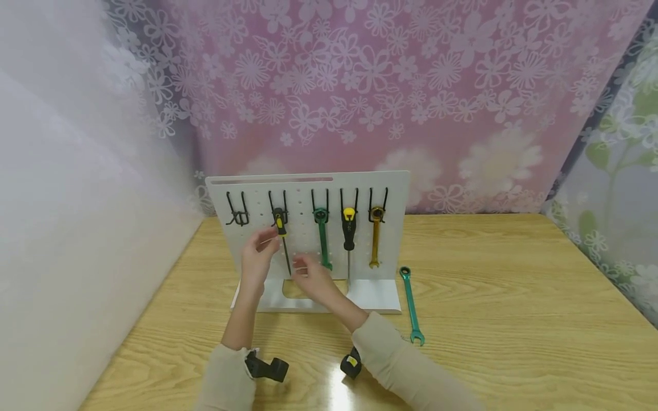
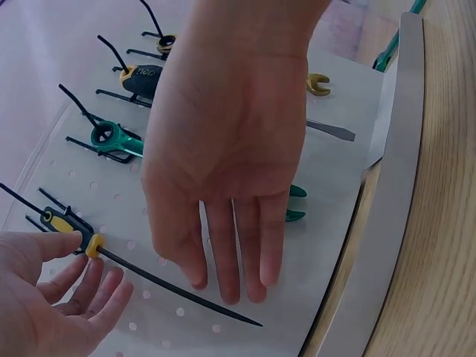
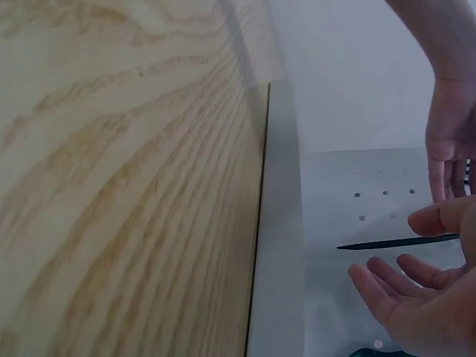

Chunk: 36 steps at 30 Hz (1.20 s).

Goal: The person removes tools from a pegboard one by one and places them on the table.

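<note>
White pegboard (image 1: 396, 188) stands at the centre of the head view, and both hands are up at the slim black-and-yellow screwdriver (image 1: 281, 231) hanging second from the left: left hand (image 1: 255, 255) beside its handle, right hand (image 1: 312, 278) low by the shaft tip, while a green wrench (image 1: 411, 305) lies on the wooden table (image 1: 514, 297) to the right. Over to the left wrist view, lower left: relaxed fingers (image 2: 89, 286) touch near the screwdriver's yellow collar (image 2: 94, 245) without gripping, the right hand spread loose above. Right wrist view, right edge: the shaft (image 3: 394, 242) passes between loosely parted fingers, so seating it well probably means steadying the tip and keeping the handle square in its hook.
</note>
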### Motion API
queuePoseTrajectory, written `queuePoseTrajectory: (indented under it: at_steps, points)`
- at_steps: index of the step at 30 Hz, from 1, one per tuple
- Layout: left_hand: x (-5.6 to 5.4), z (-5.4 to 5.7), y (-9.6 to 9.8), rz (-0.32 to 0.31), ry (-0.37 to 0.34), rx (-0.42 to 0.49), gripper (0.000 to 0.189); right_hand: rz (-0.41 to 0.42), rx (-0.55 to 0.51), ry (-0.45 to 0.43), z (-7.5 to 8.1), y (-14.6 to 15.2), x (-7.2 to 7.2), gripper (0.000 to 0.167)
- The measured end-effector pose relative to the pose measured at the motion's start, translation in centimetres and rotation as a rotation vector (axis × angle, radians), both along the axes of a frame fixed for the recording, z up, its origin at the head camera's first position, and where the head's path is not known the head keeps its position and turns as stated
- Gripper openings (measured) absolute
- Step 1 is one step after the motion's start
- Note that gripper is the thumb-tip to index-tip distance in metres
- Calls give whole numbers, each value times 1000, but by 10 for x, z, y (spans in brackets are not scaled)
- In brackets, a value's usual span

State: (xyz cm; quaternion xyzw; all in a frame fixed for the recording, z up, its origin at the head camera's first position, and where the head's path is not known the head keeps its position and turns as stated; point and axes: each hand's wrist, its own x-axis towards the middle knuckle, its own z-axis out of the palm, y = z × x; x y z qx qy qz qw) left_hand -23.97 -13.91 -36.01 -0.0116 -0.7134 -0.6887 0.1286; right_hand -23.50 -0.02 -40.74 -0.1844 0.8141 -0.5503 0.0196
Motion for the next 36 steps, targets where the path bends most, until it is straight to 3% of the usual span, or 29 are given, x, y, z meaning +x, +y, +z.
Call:
queuePoseTrajectory:
  at_steps: [6,17,28,36]
  points:
    - [-1,-2,2,-2,-17,46,29,-8,13,46,-7,-7,-3,34]
    - [-3,-1,9,17,-27,93,33,-65,69,135,-8,-7,6,17]
    - [3,1,13,-40,24,278,33,-73,63,177,-3,-5,16,15]
    - [12,5,11,-81,45,297,35,-40,60,202,1,-1,24,15]
